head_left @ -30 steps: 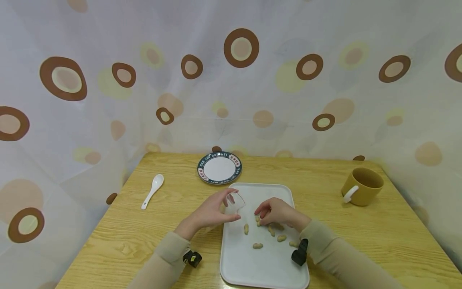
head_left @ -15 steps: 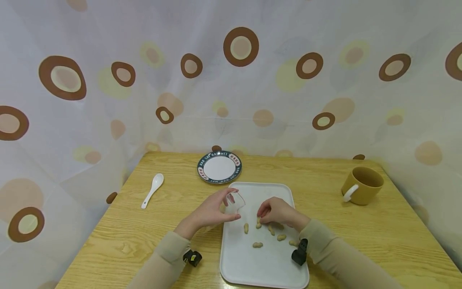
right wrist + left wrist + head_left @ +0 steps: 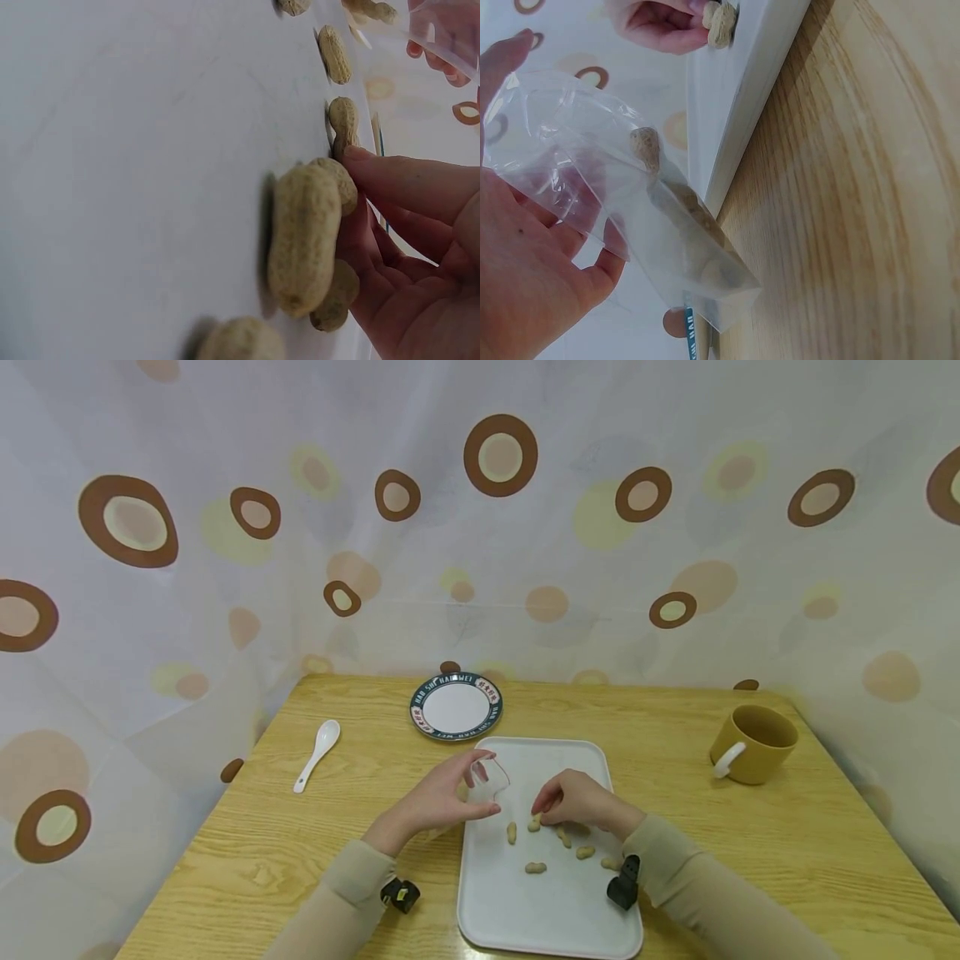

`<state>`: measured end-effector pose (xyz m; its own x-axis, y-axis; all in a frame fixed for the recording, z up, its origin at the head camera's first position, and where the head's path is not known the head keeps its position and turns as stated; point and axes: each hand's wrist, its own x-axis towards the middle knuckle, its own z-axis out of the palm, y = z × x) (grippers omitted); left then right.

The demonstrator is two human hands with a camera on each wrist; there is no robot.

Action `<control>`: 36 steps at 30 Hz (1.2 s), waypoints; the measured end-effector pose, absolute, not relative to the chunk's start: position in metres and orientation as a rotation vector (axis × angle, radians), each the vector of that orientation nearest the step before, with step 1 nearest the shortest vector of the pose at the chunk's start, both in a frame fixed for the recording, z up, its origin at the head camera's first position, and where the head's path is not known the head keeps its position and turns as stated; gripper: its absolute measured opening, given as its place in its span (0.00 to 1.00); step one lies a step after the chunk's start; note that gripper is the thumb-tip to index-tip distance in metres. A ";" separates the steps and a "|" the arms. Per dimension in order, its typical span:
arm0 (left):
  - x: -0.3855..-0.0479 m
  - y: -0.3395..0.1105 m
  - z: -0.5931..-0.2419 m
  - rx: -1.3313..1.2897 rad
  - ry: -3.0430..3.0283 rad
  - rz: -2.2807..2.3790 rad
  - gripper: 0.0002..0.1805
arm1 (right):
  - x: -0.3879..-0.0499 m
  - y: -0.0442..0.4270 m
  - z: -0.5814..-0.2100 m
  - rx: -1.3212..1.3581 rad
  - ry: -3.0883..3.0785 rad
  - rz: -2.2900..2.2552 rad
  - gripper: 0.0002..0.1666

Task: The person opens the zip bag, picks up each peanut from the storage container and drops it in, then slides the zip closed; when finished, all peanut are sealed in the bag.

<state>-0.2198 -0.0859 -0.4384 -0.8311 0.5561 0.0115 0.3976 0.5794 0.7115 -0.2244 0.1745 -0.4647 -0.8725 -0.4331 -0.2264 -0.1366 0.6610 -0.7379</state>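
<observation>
Holding a clear bag (image 3: 626,191) at the left edge of the tray (image 3: 547,910): left hand (image 3: 438,802) is gripping it, peanuts (image 3: 645,146) showing inside. Right hand (image 3: 581,800) is pinching a peanut (image 3: 534,824) on the tray; other peanuts (image 3: 536,868) are lying loose nearby. Spoon (image 3: 315,760) is sitting by the left edge of the bench (image 3: 232,885), plate (image 3: 455,708) by the far edge, mug (image 3: 750,756) near the far right corner.

Clear glossy plastic bag (image 3: 634,214), rough matt peanuts (image 3: 304,240), smooth tray (image 3: 547,910), wood-grained tabletop (image 3: 225,877)
</observation>
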 end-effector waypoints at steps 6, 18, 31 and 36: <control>-0.220 -0.086 -0.439 0.797 2.611 1.075 0.42 | -0.226 0.177 -0.465 -0.413 2.514 -1.032 0.03; -0.220 -0.083 -0.437 0.808 2.593 1.099 0.41 | -0.233 0.184 -0.437 -0.395 2.348 -1.292 0.10; -0.220 -0.079 -0.438 0.817 2.599 1.089 0.41 | -0.230 0.177 -0.413 -0.319 2.337 -1.430 0.15; -0.220 -0.077 -0.439 0.820 2.593 1.085 0.41 | -0.229 0.171 -0.407 -0.304 2.347 -1.441 0.15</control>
<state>-0.2199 -0.0772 -0.4386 -0.8221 0.5690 0.0176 0.4118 0.5732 0.7084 -0.2288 0.1713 -0.4074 -0.9087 -0.3684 -0.1966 0.0088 0.4539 -0.8910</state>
